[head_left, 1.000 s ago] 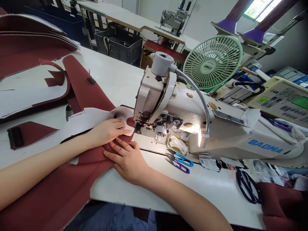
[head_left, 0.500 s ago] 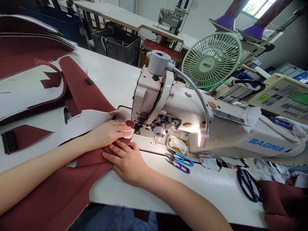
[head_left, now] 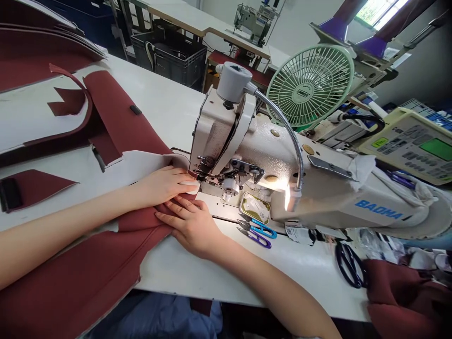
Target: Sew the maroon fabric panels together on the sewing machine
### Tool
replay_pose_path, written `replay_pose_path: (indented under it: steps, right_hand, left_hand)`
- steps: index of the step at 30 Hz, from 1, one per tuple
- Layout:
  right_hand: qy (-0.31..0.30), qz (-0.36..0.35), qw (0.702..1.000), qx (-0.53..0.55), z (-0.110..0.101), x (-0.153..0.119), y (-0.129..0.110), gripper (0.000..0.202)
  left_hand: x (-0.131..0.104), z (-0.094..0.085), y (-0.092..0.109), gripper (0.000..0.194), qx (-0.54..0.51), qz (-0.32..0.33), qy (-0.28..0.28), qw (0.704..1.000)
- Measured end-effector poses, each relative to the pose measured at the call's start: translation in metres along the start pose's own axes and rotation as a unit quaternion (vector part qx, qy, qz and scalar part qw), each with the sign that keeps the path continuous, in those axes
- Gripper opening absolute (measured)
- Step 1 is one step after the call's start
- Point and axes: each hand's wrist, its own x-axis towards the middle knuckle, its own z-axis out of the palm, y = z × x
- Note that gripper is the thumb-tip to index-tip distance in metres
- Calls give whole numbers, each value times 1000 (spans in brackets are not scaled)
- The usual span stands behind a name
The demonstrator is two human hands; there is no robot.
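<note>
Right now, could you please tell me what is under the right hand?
The right hand lies partly on maroon material; whatever its palm covers cannot be seen.

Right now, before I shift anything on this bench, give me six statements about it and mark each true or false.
1. The right hand rests on dark red material, close to the left hand. True.

2. The blue snips and the purple snips lie side by side on the table. True.

3. The left hand grips the blue snips. False: the left hand lies over the white material.

4. The sewing machine has its lamp switched off. False: the lamp is lit.

5. A pale green fan stands beyond the sewing machine. True.

6. In the picture, the dark scissors lie left of both snips. False: the dark scissors lie to their right.
</note>
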Motion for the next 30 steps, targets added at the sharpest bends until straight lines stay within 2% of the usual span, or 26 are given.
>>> replay_pose_path:
  steps: [7,14,19,23,30]
  right_hand:
    - [5,3,1000,-9,4,-2,-1,44]
    - [16,13,998,-52,9,3,2,45]
    - [58,29,990,-127,17,-3,-13,49]
    - [50,24,985,-164,19,-9,-27,50]
    - [43,19,987,-154,16,-10,-23,51]
  left_hand:
    - [3,-5,-2,30,16,13,3,1000]
    - [8,-1,-16,25,23,53,20,998]
    - [7,-3,-21,27,4,67,18,998]
    - [6,-9,-21,30,-8,74,22,997]
    - [12,-10,-20,31,10,90,36,995]
